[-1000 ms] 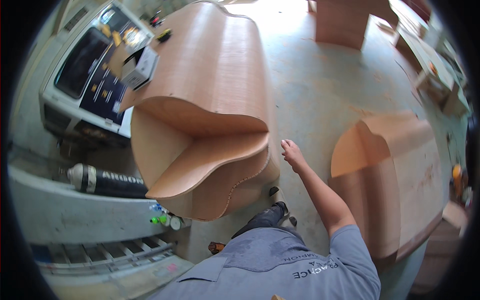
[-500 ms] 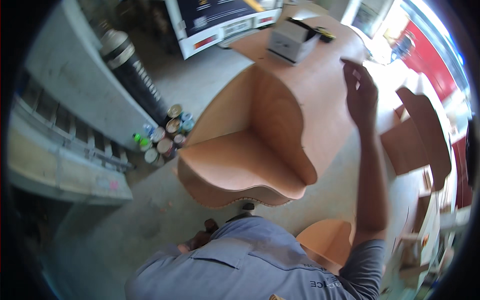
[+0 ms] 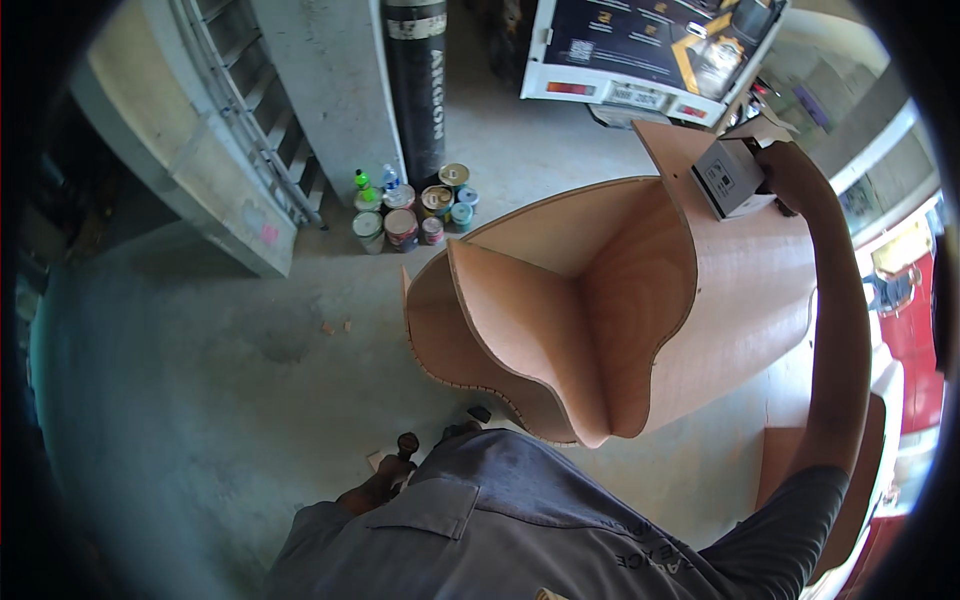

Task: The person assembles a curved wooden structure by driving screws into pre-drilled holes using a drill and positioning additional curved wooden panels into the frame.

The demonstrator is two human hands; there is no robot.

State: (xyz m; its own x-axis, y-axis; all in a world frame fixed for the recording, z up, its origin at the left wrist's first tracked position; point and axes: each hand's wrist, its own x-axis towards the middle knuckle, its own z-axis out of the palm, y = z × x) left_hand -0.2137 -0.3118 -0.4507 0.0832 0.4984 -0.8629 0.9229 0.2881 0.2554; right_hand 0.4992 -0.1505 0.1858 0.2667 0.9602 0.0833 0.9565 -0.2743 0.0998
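On top of the curved plywood counter (image 3: pixel 700 330), at its far edge, my right hand (image 3: pixel 790 175) is gripping the grey box (image 3: pixel 730 180), not yet lifting it.

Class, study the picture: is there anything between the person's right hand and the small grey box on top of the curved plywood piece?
Nothing visible. The right hand already rests against the grey box, which sits on the top of the curved plywood piece.

Workshop: curved plywood form (image 3: pixel 640 300), paint cans (image 3: pixel 415 210), concrete floor (image 3: pixel 200 400).
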